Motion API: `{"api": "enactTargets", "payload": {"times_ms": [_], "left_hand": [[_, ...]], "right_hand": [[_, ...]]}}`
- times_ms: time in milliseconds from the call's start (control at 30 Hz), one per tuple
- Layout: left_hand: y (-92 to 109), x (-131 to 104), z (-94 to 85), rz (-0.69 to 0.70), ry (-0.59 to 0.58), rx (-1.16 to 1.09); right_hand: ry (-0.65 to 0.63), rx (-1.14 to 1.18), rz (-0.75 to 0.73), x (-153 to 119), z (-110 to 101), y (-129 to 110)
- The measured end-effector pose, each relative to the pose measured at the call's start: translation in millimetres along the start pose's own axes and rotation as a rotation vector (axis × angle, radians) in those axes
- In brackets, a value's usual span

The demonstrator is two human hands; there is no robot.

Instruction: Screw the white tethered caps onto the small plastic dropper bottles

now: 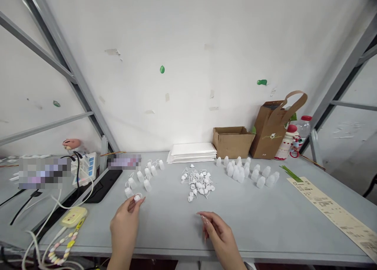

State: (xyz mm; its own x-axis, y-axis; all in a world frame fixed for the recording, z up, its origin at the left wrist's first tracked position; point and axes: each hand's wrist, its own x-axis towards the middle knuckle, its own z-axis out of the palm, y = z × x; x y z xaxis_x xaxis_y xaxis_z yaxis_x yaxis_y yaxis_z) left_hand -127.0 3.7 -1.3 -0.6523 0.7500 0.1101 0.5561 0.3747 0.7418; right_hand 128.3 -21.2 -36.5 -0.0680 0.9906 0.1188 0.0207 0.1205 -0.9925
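Note:
My left hand (125,221) pinches a small white plastic bottle with a looped cap (138,198) between thumb and fingers; most of its body is hidden. Just beyond it, several similar capped bottles (147,185) stand on the grey table (171,226), their thin loops sticking up. My right hand (217,232) hovers over the front of the table, empty, with its fingers loosely bent and partly apart. Ahead of it lies a loose pile of white caps with thin straps (201,182). Further right, several translucent uncapped bottles (236,172) stand in a cluster.
Behind are a stack of white envelopes (192,153), an open cardboard box (235,143) and a brown paper bag (268,134). A printed paper strip (330,211) lies right. Cables, a black phone (103,186) and a yellow case (74,217) occupy the left.

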Motion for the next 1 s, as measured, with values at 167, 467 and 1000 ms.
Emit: {"api": "enactTargets", "payload": {"times_ms": [167, 467, 1000], "left_hand": [[-6.8, 6.9, 7.6, 0.067, 0.020, 0.054], [0.9, -8.4, -4.1, 0.016, 0.019, 0.219], [1.4, 6.4, 2.2, -0.022, -0.029, 0.300]], "right_hand": [[0.098, 0.028, -0.002, -0.9, 5.2, 0.9], [0.031, 0.000, -0.020, 0.7, 1.7, 2.3], [0.038, 0.017, -0.027, 0.6, 2.1, 4.9]]}}
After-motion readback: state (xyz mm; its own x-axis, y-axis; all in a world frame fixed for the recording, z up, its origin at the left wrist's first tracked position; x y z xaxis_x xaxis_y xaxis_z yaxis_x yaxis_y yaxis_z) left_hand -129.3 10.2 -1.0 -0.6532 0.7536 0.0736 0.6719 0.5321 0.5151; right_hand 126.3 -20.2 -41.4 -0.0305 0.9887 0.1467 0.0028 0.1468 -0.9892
